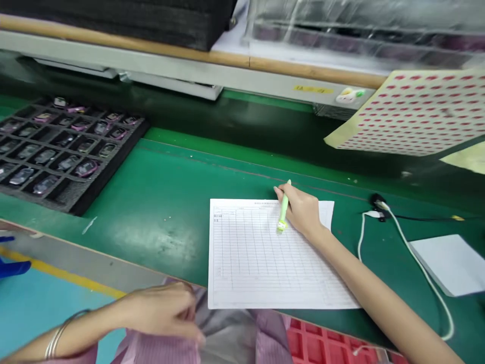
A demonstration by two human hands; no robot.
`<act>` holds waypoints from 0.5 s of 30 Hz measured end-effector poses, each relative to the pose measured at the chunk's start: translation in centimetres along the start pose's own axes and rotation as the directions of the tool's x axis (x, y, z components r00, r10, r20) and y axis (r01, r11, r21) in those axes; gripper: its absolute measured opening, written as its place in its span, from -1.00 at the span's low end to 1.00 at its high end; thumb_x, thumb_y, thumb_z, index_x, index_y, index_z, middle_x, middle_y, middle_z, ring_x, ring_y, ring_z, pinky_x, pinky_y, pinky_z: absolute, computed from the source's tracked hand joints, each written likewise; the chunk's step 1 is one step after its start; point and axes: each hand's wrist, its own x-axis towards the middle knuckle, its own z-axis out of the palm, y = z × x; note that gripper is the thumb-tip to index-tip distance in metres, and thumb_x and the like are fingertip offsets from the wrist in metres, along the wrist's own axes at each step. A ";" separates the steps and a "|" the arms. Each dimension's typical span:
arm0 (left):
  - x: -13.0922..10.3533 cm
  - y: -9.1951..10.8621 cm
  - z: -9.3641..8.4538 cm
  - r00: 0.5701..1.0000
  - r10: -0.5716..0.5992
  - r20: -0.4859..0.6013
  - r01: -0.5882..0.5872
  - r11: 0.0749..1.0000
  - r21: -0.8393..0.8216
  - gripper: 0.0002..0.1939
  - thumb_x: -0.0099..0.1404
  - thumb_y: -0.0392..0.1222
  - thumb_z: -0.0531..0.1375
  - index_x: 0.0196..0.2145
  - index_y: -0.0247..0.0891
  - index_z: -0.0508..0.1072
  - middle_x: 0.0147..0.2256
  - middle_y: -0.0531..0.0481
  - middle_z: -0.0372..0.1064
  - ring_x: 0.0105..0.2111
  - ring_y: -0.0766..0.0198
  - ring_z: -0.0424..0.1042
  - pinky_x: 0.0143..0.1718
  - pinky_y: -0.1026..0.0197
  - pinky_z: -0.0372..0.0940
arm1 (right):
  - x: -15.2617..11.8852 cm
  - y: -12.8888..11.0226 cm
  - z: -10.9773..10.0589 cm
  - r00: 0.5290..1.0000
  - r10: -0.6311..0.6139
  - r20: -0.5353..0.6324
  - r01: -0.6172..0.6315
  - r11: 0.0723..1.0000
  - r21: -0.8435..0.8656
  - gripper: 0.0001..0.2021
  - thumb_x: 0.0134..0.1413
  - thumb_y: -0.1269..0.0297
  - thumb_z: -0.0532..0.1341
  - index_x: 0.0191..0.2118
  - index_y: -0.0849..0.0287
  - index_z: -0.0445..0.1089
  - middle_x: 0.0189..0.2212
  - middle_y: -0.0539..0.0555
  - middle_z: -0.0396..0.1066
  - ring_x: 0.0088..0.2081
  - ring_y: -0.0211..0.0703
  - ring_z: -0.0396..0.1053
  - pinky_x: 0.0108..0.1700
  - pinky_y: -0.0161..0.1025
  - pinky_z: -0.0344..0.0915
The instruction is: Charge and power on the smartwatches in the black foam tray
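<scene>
A printed table form (250, 253) lies on the green work surface, with a little handwriting at its upper left. My right hand (301, 207) is closed around a light green pen (284, 206) over the form's upper right part; the pen's end with a small figure points down toward me. Near my lap, off the table's front edge, my left hand (168, 309) is blurred, its fingers curled and the thumb stretched out, with no object visible in it.
At the left is a black foam tray (109, 177) of small devices. White cables (420, 263) and a white pad (450, 263) lie at the right. A dotted sticker sheet (420, 111) hangs from the shelf edge (265, 76). Below the table edge is a red tray (314, 349).
</scene>
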 end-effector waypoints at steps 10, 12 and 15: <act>1.7 -0.3 5.9 0.952 -0.079 -0.295 -0.199 0.574 -0.795 -0.49 0.25 0.16 0.12 -0.23 -0.42 0.48 -0.29 -0.23 0.49 -0.29 0.10 0.48 -0.20 0.11 0.37 | -0.6 -4.8 -7.9 0.982 -0.092 -0.168 0.105 0.992 0.071 -0.80 0.30 0.28 0.03 -0.35 0.18 0.28 -0.61 -0.01 0.33 -0.61 -0.26 0.31 -0.54 -0.34 0.08; 1.6 0.6 5.7 0.928 -0.095 -0.360 -0.246 0.567 -0.786 -0.54 0.22 0.11 0.18 -0.21 -0.42 0.45 -0.31 -0.22 0.49 -0.38 0.15 0.50 -0.35 0.20 0.39 | -1.3 -5.6 -9.5 0.978 -0.084 -0.188 0.100 0.992 0.078 -0.83 0.29 0.29 0.05 -0.34 0.17 0.29 -0.61 -0.01 0.32 -0.61 -0.25 0.31 -0.53 -0.33 0.10; 0.9 2.1 4.0 0.908 -0.036 -0.416 -0.322 0.575 -0.752 -0.49 0.15 0.05 0.27 -0.07 -0.37 0.36 -0.31 -0.20 0.49 -0.51 0.19 0.49 -0.58 0.31 0.34 | -2.3 -5.8 -12.1 0.971 -0.071 -0.230 0.089 0.994 0.068 -0.86 0.28 0.29 0.07 -0.32 0.16 0.29 -0.58 -0.01 0.34 -0.61 -0.25 0.31 -0.53 -0.33 0.14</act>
